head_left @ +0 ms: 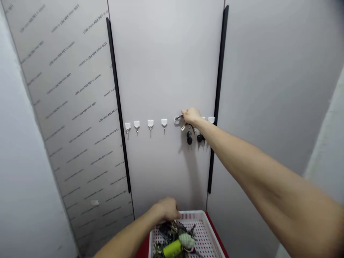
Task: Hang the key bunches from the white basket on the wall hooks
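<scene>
My right hand [191, 116] is up at the row of wall hooks, closed on a bunch of keys [184, 127]. The metal ring of this bunch touches or lies just in front of a white hook [176, 121]; I cannot tell which. Below the hand hang black-headed keys [189, 138], and more black-headed keys [200, 138] hang to their right. My left hand [168, 209] is low, curled over the back edge of a white plastic basket [206, 233]. Its fingertips are hidden, close to a heap of keys [172, 229] in the basket.
Several white hooks, such as one bare hook [150, 124], line the pale cabinet door [166, 71] between two black vertical handles [116, 93]. In the basket lie a lime-green item [172, 248] and a pale green ribbed one [186, 240]. Something red [215, 236] is under the basket.
</scene>
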`<control>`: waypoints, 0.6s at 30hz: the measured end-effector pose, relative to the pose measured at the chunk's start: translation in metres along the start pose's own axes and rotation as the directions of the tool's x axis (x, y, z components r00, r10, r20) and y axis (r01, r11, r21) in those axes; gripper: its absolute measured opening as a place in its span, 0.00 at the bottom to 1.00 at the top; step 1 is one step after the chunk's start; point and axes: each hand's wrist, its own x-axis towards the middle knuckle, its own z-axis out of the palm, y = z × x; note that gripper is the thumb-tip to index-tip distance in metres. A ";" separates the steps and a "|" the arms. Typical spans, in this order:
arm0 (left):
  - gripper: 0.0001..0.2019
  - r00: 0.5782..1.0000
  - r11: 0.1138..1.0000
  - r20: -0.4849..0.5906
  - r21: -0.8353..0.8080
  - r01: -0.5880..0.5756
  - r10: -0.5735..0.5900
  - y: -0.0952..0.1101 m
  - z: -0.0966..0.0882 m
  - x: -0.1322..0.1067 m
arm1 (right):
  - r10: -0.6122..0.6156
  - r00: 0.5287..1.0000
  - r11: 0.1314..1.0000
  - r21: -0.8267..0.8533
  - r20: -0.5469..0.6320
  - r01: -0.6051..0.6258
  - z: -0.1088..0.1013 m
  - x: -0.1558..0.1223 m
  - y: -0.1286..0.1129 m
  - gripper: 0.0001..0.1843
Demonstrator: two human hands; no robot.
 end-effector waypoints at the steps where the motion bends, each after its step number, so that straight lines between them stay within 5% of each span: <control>1: 0.16 0.999 0.997 -0.046 -0.080 -0.017 0.013 0.000 -0.008 0.003 | -0.002 1.000 0.999 -0.054 -0.001 0.002 -0.001 0.002 -0.005 0.18; 8: 0.16 0.958 0.885 -0.285 -0.444 -0.139 0.007 0.004 -0.067 0.009 | -0.148 0.987 0.975 -0.159 0.063 0.156 -0.024 0.000 -0.034 0.12; 14: 0.14 0.951 0.771 -0.310 -0.607 -0.193 -0.007 0.001 -0.083 0.005 | -0.111 0.888 0.994 0.050 0.446 0.100 -0.028 -0.030 -0.015 0.08; 18: 0.13 0.952 0.767 -0.305 -0.613 -0.191 -0.008 0.006 -0.083 0.009 | -0.077 0.961 0.990 0.131 0.265 0.043 -0.018 -0.026 -0.004 0.08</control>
